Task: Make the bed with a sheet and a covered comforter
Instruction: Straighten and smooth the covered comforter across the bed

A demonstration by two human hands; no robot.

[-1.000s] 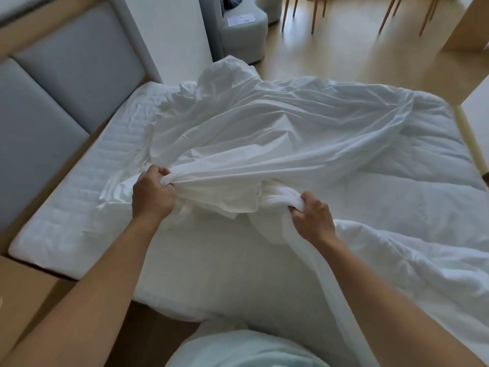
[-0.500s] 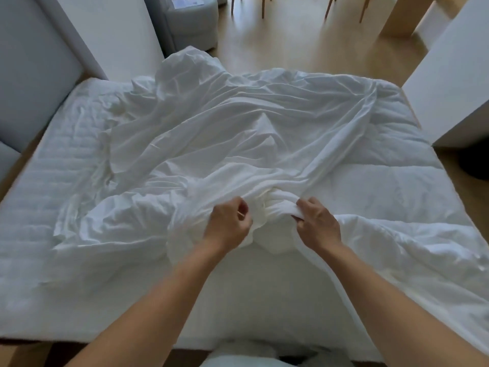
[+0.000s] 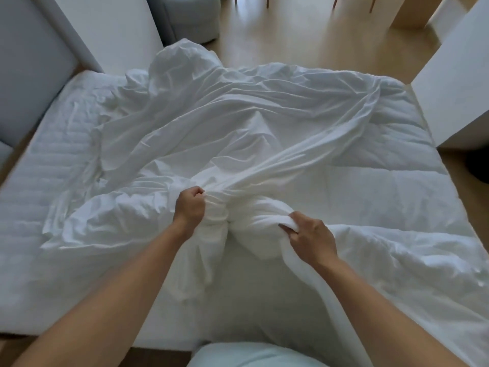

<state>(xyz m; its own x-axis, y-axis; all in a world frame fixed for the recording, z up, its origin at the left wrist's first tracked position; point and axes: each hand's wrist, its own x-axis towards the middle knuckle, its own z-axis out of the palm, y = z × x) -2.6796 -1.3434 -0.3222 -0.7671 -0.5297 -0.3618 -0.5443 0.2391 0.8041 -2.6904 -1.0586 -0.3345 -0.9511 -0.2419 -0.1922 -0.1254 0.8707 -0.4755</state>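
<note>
The left forearm (image 3: 111,284) and right forearm (image 3: 383,295) are bare along all that shows, from the near edge up to the wrists; the left hand (image 3: 189,207) and right hand (image 3: 309,234) are bare as well; between the arms, at the near edge, lies a pale blue-white garment (image 3: 254,356), smooth and softly rounded, cut off by the frame.

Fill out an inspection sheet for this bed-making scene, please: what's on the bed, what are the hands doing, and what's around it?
Surface: mattress, its quilted top bare on the left side.
Job's things: wrinkled thin cover spread across the middle; quilted comforter on the right half.
Clutter: nothing seen.
Grips: left hand fisted on bunched thin cover; right hand holding a thick fold of comforter; both close together.
Cables: nothing seen.
Surroundings: grey padded headboard on the left; armchair and wooden floor beyond; white cabinet on the right.
</note>
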